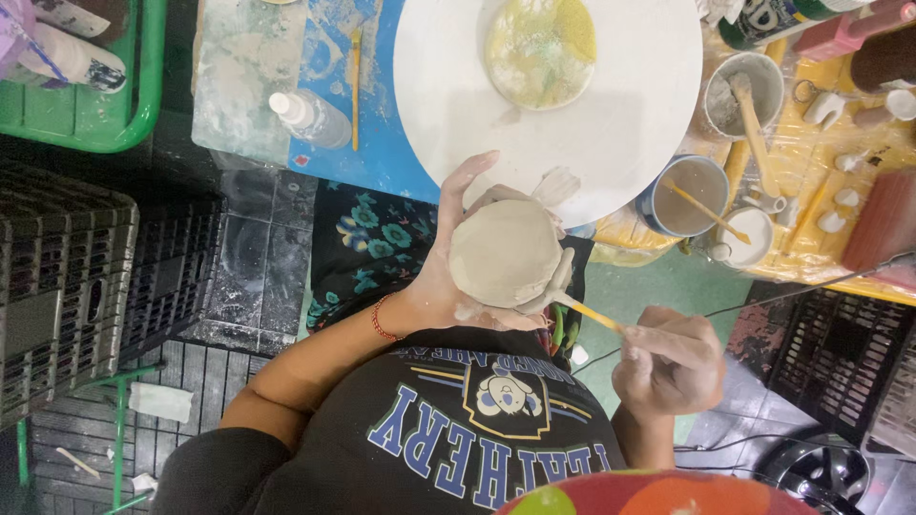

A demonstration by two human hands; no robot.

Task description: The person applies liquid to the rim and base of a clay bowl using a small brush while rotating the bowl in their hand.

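Left hand (448, 277) cups clay piece (506, 253); right hand (668, 358) grips brush (587, 310). Steady piece, light strokes advised.

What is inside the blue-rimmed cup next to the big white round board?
The blue-rimmed cup holds cloudy grey-brown liquid, and a thin yellow-handled brush stands tilted in it. The brush's tip and the cup's bottom are hidden under the liquid. The white round board lies to the cup's left.

Two hands are showing — a left hand (448, 262) and a right hand (668, 362) — sharing one clay piece (504, 253) and one brush (587, 312). Three pots are standing by: a grey cup (744, 95), a blue-rimmed cup (689, 195) and a white cup (749, 238) — plus one round white board (611, 133) and one plastic bottle (310, 116).
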